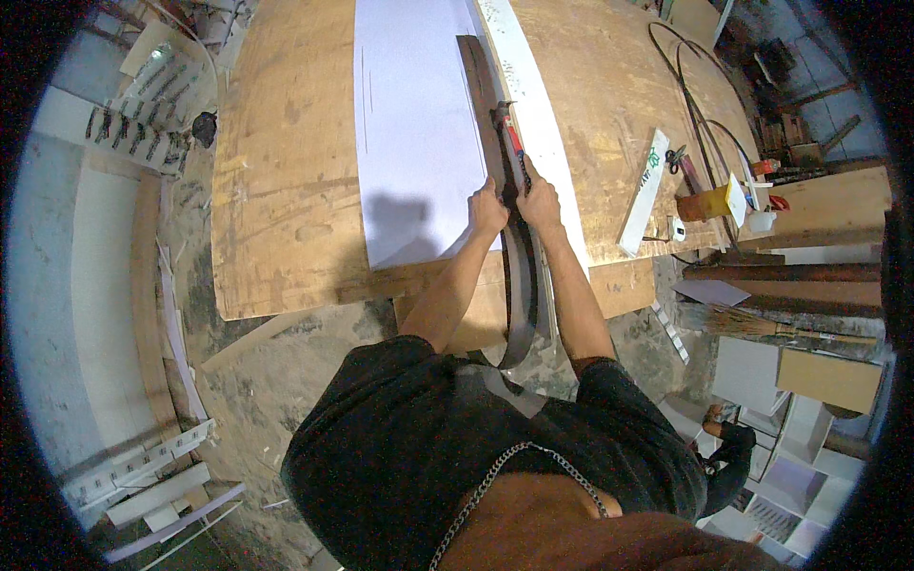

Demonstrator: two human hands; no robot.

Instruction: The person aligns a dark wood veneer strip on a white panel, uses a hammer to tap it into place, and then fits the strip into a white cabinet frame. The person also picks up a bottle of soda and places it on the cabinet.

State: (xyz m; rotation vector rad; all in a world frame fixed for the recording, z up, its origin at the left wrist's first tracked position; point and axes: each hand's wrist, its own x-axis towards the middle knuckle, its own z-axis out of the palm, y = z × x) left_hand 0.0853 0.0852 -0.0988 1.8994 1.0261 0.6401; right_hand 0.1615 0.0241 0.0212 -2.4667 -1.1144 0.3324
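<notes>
A white sheet [414, 124] lies on a large plywood table [286, 190]. Along its right edge runs a long dark metal straightedge [486, 105] that overhangs the table's near edge. My left hand [488, 209] presses down on the straightedge at the sheet's right border. Just to the right, my right hand [538, 202] grips a red-handled cutter [511, 133] whose tip points away from me along the straightedge. A cut white strip [533, 105] lies just to the right of the straightedge.
On the table's right side lie a white strip with green marks [646, 188], scissors [676, 157], a yellow box [709, 202] and black cable [700, 105]. A broom [762, 326] and boards sit lower right, where another person [728, 447] crouches. White offcuts [157, 481] litter the floor at left.
</notes>
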